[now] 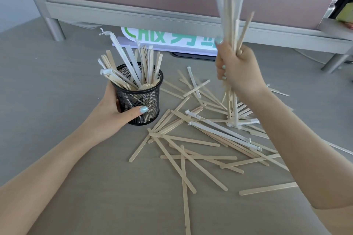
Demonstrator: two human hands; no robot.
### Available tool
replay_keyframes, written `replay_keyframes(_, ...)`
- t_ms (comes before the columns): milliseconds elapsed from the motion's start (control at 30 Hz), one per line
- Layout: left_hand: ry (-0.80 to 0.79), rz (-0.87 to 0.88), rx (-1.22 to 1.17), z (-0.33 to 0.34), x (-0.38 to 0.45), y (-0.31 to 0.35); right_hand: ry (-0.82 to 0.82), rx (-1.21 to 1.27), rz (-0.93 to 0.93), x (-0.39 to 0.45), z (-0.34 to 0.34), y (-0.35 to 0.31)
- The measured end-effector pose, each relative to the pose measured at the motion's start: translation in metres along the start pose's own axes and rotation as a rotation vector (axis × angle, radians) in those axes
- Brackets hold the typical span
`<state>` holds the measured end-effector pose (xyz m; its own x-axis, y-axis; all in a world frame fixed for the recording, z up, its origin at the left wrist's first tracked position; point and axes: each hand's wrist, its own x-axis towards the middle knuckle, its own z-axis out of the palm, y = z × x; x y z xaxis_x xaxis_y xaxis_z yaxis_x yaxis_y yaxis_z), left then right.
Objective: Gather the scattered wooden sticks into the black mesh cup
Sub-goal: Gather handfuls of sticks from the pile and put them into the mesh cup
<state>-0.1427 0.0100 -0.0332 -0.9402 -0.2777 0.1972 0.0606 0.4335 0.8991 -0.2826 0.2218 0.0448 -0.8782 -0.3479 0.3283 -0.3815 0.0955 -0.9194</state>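
The black mesh cup (140, 99) stands upright on the grey table, with several wooden sticks and paper-wrapped sticks poking out of its top. My left hand (110, 108) grips the cup from the left, thumb across its front. My right hand (236, 68) is raised to the right of the cup and grips a bundle of sticks (232, 15) held upright, its lower ends touching the table. Several loose sticks (193, 147) lie scattered across the table between the cup and my right arm.
A grey metal rail (133, 15) on short legs runs along the back of the table under a mauve panel. A white sign with green characters (168, 41) lies behind the cup. One stick (267, 189) lies apart near the right front.
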Motion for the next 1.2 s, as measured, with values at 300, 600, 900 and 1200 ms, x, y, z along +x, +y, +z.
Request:
replay_keyframes(300,0.001,-0.006,-0.001,0.0,0.0,0.001,0.041,0.267,0.008,-0.006,0.005,0.006)
replay_keyframes(600,-0.004,-0.005,-0.003,-0.001,0.0,-0.001,0.047,0.278,-0.025,-0.013,0.006,0.016)
replay_keyframes(900,-0.011,0.013,-0.023,0.0,0.001,-0.002,0.11,0.15,0.116,-0.018,0.012,0.025)
replay_keyframes(1200,-0.001,-0.006,-0.001,-0.001,0.001,-0.003,0.092,0.933,0.0,0.028,0.047,-0.065)
